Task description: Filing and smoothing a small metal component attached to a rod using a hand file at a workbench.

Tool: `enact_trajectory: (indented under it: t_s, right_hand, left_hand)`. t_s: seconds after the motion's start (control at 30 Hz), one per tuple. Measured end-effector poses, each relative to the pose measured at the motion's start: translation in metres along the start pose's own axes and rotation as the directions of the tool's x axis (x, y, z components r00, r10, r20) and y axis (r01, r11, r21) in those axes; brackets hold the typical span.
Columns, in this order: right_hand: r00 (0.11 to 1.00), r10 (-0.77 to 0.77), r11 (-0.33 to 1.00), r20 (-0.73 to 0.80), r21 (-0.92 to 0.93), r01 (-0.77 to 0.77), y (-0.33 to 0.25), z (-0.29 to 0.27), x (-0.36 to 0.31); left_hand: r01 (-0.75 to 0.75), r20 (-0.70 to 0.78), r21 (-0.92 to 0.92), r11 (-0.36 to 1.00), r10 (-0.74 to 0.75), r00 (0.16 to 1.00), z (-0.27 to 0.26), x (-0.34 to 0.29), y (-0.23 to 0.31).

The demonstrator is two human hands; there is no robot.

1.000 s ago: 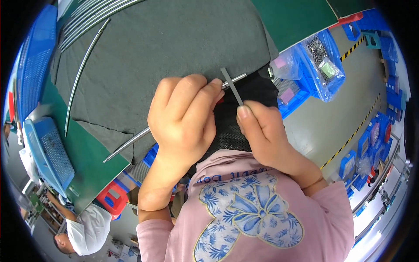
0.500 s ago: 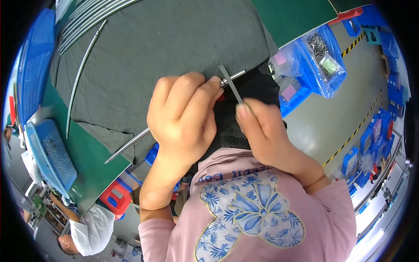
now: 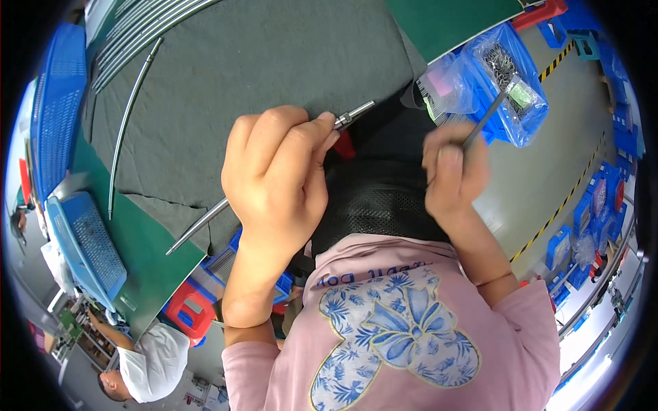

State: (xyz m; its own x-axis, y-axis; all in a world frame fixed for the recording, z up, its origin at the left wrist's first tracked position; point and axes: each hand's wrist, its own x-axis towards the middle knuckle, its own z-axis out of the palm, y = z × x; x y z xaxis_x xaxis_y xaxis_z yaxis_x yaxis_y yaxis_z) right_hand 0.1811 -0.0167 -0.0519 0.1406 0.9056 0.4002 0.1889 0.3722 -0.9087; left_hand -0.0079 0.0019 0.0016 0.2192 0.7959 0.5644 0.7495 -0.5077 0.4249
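Observation:
My left hand (image 3: 277,175) is closed around a slim silver metal rod (image 3: 197,226), held at a slant across the near edge of the dark grey cloth (image 3: 295,55). The rod's stepped, narrower tip juts out past my thumb and forefinger; its middle is hidden in my grip. To the right, apart from the rod, my right hand (image 3: 456,171) is closed on a narrow, flat grey metal file (image 3: 489,118) that points up and away. Motion blurs this hand a little. A similar rod (image 3: 125,127) lies alone on the cloth's left side.
Several silver rods (image 3: 140,38) lie together at the far left. Blue baskets (image 3: 89,236) stand along the left edge of the green table (image 3: 154,264). A blue bin (image 3: 524,51) with small metal parts is at right. A person in white (image 3: 161,363) sits at lower left.
My right hand has swung the file off the rod, rightward, and its tip now points up to the right. The left hand and rod have shifted slightly left.

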Motion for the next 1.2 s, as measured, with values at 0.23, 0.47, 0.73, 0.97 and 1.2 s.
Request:
enact_trajectory:
  t_s: [0.23,0.47,0.73,0.97,1.2]
  right_hand:
    - [0.951,0.304,0.953,-0.046,0.01,-0.304,0.007,0.026,0.018]
    - [0.964,0.264,0.964,0.008,-0.011,-0.264,-0.034,0.03,0.026]
    - [0.997,-0.049,0.901,0.065,-0.427,0.072,-0.03,0.036,0.042]
    - [0.957,0.283,0.792,0.07,-0.58,-0.192,-0.044,-0.022,0.037]
    - [0.949,0.029,0.897,0.313,-0.428,0.114,-0.046,-0.004,0.022]
  left_hand:
    - [0.049,0.013,-0.046,0.998,-0.048,0.999,0.002,0.002,0.0]
    - [0.036,-0.02,-0.022,0.999,-0.036,0.999,0.001,0.0,0.0]
    - [0.047,-0.022,-0.025,0.999,-0.047,0.999,0.003,0.0,0.002]
    - [0.05,-0.046,0.008,0.999,-0.049,0.998,0.005,-0.003,0.002]
    - [0.016,-0.059,0.005,1.0,-0.016,0.998,0.006,-0.003,0.0]
